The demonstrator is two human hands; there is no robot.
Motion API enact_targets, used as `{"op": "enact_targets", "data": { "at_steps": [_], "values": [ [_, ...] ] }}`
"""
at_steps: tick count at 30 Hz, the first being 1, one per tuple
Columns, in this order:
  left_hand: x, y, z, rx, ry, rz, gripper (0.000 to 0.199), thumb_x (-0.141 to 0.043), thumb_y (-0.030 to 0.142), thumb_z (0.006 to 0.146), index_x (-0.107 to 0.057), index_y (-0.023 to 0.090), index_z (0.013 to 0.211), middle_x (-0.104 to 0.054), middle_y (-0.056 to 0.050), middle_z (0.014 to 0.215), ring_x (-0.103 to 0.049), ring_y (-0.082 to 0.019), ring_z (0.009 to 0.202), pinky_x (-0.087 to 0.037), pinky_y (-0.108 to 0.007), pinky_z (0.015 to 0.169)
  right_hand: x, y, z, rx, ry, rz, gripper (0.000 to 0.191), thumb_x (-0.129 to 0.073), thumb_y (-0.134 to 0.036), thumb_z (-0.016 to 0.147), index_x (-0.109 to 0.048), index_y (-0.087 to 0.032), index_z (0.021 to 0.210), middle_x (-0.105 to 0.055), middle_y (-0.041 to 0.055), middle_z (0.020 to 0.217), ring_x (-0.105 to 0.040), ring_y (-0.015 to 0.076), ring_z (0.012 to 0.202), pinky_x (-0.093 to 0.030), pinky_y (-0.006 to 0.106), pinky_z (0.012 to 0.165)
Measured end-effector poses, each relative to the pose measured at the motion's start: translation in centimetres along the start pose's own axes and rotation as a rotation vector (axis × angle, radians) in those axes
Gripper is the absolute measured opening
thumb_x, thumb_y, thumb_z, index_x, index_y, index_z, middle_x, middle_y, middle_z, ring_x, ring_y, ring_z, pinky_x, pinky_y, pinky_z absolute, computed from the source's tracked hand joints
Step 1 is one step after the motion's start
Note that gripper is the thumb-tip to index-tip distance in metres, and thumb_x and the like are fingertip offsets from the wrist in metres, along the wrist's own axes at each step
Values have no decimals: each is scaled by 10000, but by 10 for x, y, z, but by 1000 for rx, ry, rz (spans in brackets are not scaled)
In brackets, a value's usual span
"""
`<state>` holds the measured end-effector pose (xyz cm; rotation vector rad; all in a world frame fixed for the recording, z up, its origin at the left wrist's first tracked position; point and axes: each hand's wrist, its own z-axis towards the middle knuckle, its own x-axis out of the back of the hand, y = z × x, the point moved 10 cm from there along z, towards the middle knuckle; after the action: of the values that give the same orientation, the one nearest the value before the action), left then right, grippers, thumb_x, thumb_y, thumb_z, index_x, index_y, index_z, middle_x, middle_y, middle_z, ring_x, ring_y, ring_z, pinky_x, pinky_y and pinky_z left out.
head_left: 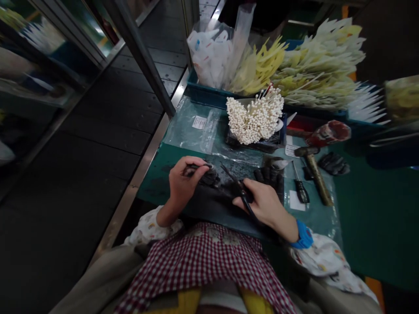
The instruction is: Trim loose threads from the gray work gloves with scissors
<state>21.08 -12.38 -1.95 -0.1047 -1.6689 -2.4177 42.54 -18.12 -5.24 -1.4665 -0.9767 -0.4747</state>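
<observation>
My left hand (pixel 187 179) is closed in a pinch over the work surface. A small dark piece with a pale end sits at its fingertips, too small to name. Just right of these fingers lies a dark, crumpled clump (pixel 210 178). My right hand (pixel 263 201) is wrapped around a dark scissors-like tool (pixel 242 192), whose narrow pointed tip aims up and left toward the left hand. Both hands are over a dark mat (pixel 209 203) at the table's near edge. A black glove (pixel 270 176) lies just beyond the right hand.
Ahead stands a dark box of white-tipped stems (pixel 255 115). Behind it, blue trays hold bagged white pieces (pixel 211 54) and pale yellow-green leaf-like pieces (pixel 322 65). A hammer (pixel 316 176), a screwdriver (pixel 300 185) and a red-stained cup (pixel 329 133) lie right. A metal post (pixel 140 52) rises left.
</observation>
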Motion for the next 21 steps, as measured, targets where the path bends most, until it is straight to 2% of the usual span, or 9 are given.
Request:
{"op": "enact_targets", "data": {
  "at_steps": [4, 9, 11, 14, 17, 19, 21],
  "values": [
    [-4, -1, -2, 43, -14, -56, 98, -788, 246, 879, -714, 185, 857, -754, 0, 875, -707, -91, 652, -614, -159, 588, -5, -5, 4, 31, 35, -57, 633, -379, -850, 938, -398, -257, 718, -546, 8, 663, -528, 175, 593, -247, 296, 583],
    [-12, 8, -6, -22, -91, -75, 163, -836, 260, 869, -760, 194, 997, -765, -39, 1040, -755, -131, 865, -658, -191, 723, -13, -1, 6, -1, -33, 25, 596, -393, -812, 942, -374, -259, 723, -530, 4, 677, -499, 170, 602, -272, 294, 606],
    [-13, 13, -6, -77, -99, -79, 229, -870, 228, 838, -764, 200, 1039, -758, -45, 1091, -738, -114, 846, -650, -192, 743, -15, 0, 6, -14, -81, 78, 549, -423, -762, 943, -372, -259, 728, -520, 0, 681, -487, 168, 611, -286, 293, 616],
    [-13, 16, -6, -128, -75, -5, 200, -854, 166, 846, -777, 205, 1027, -774, -29, 1023, -706, -92, 784, -624, -189, 749, -20, -1, 4, -9, -148, 157, 472, -456, -677, 938, -387, -258, 733, -514, -3, 684, -484, 168, 622, -306, 294, 628],
    [-12, 12, -5, -96, -43, -12, 274, -844, 132, 842, -775, 213, 1094, -795, -16, 966, -734, -105, 792, -625, -189, 756, -20, 0, 3, -13, -165, 202, 422, -459, -627, 929, -399, -257, 737, -521, 2, 694, -492, 173, 635, -320, 298, 641],
    [-10, 10, -5, -65, -16, -46, 313, -859, 130, 820, -763, 208, 1107, -799, -13, 953, -754, -112, 796, -633, -186, 750, -17, 2, 2, -28, -138, 195, 435, -464, -645, 922, -395, -258, 736, -523, 6, 699, -491, 176, 639, -316, 299, 640],
    [-8, 10, -5, -54, -2, -59, 247, -861, 132, 814, -754, 199, 1027, -794, -14, 942, -766, -120, 820, -642, -189, 767, -14, 3, 2, -30, -114, 173, 494, -464, -707, 916, -381, -260, 723, -507, 2, 682, -472, 172, 625, -302, 296, 629]
  ]
}}
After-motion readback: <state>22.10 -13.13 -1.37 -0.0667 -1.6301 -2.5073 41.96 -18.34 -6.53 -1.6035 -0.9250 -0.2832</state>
